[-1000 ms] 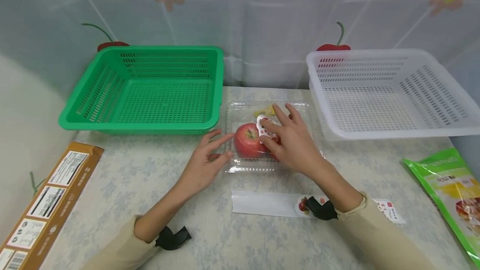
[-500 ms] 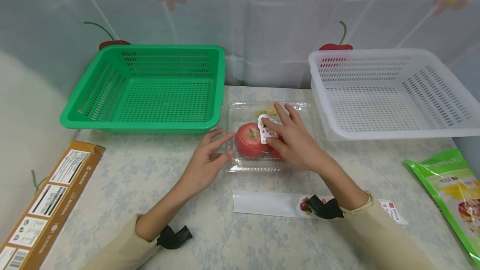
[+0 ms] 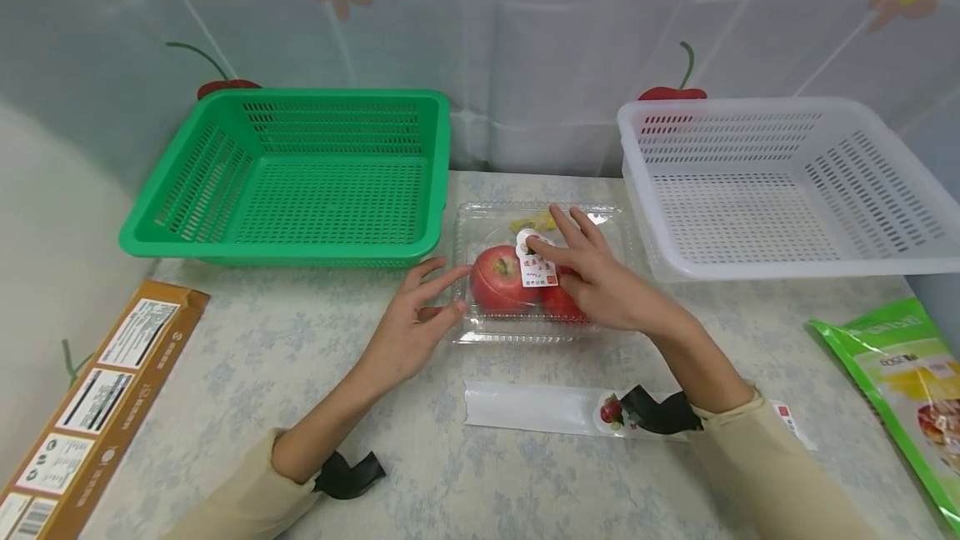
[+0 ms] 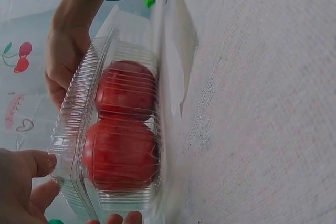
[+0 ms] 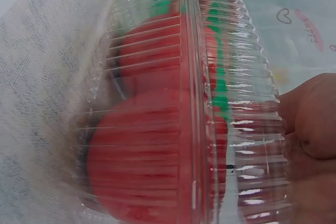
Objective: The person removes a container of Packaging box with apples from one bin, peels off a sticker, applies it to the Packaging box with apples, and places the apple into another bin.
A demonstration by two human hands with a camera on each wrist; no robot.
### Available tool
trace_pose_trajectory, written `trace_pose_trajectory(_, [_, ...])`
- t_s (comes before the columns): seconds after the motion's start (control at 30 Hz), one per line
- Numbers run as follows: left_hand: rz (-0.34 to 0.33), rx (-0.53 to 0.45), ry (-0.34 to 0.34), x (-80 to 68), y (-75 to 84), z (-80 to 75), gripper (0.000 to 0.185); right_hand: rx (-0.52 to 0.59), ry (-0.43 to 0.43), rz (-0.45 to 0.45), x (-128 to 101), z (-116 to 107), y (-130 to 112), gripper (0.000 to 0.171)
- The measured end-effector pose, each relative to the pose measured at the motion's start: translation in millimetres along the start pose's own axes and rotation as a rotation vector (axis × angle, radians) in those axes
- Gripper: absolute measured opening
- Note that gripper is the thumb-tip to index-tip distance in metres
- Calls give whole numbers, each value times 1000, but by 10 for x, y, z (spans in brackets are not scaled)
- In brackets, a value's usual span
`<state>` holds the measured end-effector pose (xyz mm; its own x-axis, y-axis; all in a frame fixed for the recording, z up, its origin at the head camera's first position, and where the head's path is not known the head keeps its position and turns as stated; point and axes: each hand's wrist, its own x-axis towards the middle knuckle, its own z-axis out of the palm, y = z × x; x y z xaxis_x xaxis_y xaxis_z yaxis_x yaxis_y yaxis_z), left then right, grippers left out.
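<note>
A clear lidded plastic box stands on the table with red apples and a yellow item showing through it. On the lid lies a white sticker with red print. My right hand has its index fingertip on the sticker's upper part, with the other fingers over the lid's right side. My left hand rests at the box's left side, fingers loosely bent. In the left wrist view, the left thumb touches the lid's edge and the other fingertips lie by the box's end.
A green basket stands back left and a white basket back right. In front of the box lies a white sticker strip, partly under my right wrist. A brown carton lies left; a green bag lies right.
My right hand has shifted slightly right and its thumb has come off the sticker, uncovering more of it. The sticker now lies flatter on the lid. My left hand has stayed put.
</note>
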<state>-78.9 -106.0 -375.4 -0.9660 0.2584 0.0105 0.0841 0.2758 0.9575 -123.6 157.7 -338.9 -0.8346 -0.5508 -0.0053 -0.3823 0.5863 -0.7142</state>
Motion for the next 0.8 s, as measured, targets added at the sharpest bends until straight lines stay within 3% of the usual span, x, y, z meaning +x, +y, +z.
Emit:
trace_pose_trajectory(0.17, [6, 5, 1, 2, -4, 3, 44, 12, 42, 59, 8, 38, -6, 49])
trace_pose_trajectory(0.37, [10, 6, 4, -3, -13, 0, 44, -153, 153, 63, 45, 149, -49, 52])
trace_pose_trajectory(0.63, [43, 32, 22, -31, -10, 62, 45, -289, 271, 78, 70, 240, -86, 54])
trace_pose_trajectory(0.8, [25, 22, 27, -37, 9, 57, 46, -248, 258, 56, 60, 222, -61, 46])
